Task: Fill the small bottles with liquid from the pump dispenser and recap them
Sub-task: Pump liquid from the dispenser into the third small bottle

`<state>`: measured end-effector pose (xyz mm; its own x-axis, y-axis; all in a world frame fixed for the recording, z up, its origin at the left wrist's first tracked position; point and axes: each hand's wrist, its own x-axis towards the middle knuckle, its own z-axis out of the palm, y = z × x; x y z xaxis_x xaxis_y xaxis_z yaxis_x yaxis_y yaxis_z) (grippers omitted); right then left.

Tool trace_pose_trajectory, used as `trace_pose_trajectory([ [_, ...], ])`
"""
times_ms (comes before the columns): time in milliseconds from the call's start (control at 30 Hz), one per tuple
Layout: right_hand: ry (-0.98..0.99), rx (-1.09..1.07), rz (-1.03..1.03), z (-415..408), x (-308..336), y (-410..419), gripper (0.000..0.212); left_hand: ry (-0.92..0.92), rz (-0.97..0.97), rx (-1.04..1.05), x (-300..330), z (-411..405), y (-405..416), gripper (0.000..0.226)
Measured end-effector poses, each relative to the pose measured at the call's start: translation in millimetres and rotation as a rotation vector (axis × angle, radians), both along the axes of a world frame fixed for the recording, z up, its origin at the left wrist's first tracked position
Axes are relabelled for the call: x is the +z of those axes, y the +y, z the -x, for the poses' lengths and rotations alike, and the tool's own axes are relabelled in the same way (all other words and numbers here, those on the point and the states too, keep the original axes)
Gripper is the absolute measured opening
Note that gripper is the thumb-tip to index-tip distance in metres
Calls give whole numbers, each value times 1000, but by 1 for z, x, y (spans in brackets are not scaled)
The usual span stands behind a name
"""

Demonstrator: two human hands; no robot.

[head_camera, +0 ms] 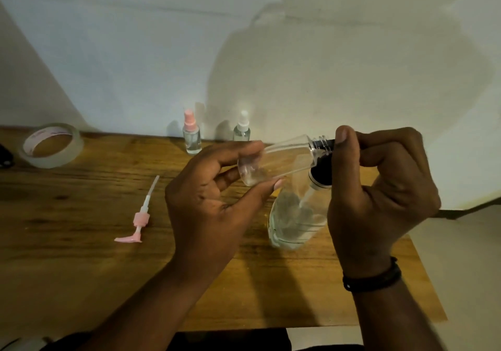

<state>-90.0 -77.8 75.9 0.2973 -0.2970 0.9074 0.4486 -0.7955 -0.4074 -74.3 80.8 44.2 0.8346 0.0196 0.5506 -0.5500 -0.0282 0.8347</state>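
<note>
I see a dim, warm-toned view: light from behind me throws 1 broad shadow on the wall (339, 60); wide-angle bending curves the table (81, 256) edges; overall focus is soft.

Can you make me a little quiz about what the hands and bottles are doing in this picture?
1. True or false: the pink pump head is screwed onto a bottle.
2. Which hand holds the body of the tilted clear small bottle? A) left hand B) right hand
3. Fill the gap: two capped spray bottles stand by the wall, one with a pink cap and one with a ____ cap.

Key:
1. False, it lies loose on the wooden table.
2. A. The right hand is at the bottle's threaded neck.
3. White.
</note>
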Motion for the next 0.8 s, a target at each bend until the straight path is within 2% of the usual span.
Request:
trace_pose_trajectory([
  [500,13,8,1,2,7,1,22,-97,-96,29,-1,-4,7,46],
  [800,2,7,-50,1,-1,5,19,-88,-82,18,-3,-4,5,45],
])
